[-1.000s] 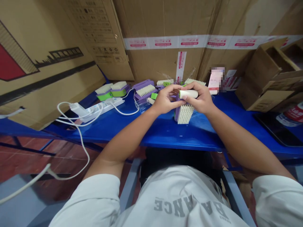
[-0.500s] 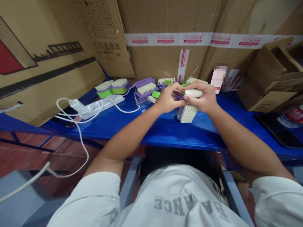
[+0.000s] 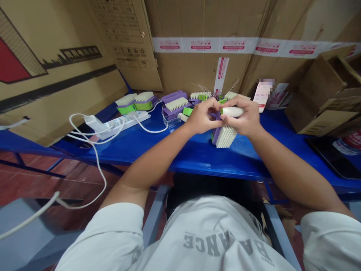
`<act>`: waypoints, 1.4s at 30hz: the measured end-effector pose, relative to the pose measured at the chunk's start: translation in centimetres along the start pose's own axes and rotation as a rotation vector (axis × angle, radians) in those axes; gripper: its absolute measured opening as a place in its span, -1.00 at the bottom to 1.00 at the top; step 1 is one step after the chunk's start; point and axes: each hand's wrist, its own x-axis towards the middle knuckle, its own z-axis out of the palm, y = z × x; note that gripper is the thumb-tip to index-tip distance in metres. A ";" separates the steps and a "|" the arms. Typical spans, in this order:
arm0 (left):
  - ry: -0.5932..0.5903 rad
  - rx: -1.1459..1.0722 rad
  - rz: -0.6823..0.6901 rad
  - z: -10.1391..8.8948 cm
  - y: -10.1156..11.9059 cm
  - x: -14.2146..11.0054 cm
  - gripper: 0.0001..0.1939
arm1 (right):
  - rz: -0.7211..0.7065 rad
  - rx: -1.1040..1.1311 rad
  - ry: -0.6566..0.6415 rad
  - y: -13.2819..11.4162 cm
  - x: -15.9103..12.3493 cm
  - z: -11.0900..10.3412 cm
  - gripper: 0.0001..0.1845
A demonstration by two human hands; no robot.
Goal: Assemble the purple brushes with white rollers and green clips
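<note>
Both my hands meet over the blue table (image 3: 158, 150), holding a purple brush (image 3: 223, 135) with white bristles that point down and toward me. My right hand (image 3: 244, 118) grips the brush together with a white cylindrical handle piece (image 3: 232, 111) lying across its top. My left hand (image 3: 200, 117) is closed in a pinch on the brush's left end, fingertips touching the right hand's.
More purple and green brushes (image 3: 177, 103) lie along the back of the table, with another pair (image 3: 135, 102) to the left. A white power strip (image 3: 124, 121) with trailing cables sits left. Cardboard boxes (image 3: 324, 94) stand behind and to the right. A dark tablet (image 3: 329, 156) lies at right.
The hands and the brush stay in almost the same place. The fingers shift slightly on the brush, and the view tilts a little.
</note>
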 end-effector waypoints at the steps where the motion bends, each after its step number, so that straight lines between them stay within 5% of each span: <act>1: 0.002 -0.019 -0.013 0.1 -0.3 -0.1 -0.33 | 0.000 -0.002 0.000 0.0 0.0 -0.1 -0.59; 8: -0.012 -0.114 -0.039 0.6 -1.8 -0.7 -0.25 | -0.024 0.019 -0.025 0.5 0.2 -0.5 -0.57; 34: -0.049 -0.087 -0.120 0.4 -1.2 -0.9 -0.18 | 0.067 0.077 -0.077 0.4 0.6 -0.7 -0.35; 42: -0.054 0.111 0.095 -0.3 -0.3 -0.7 -0.38 | 0.133 0.158 -0.038 0.9 0.3 -0.3 -0.30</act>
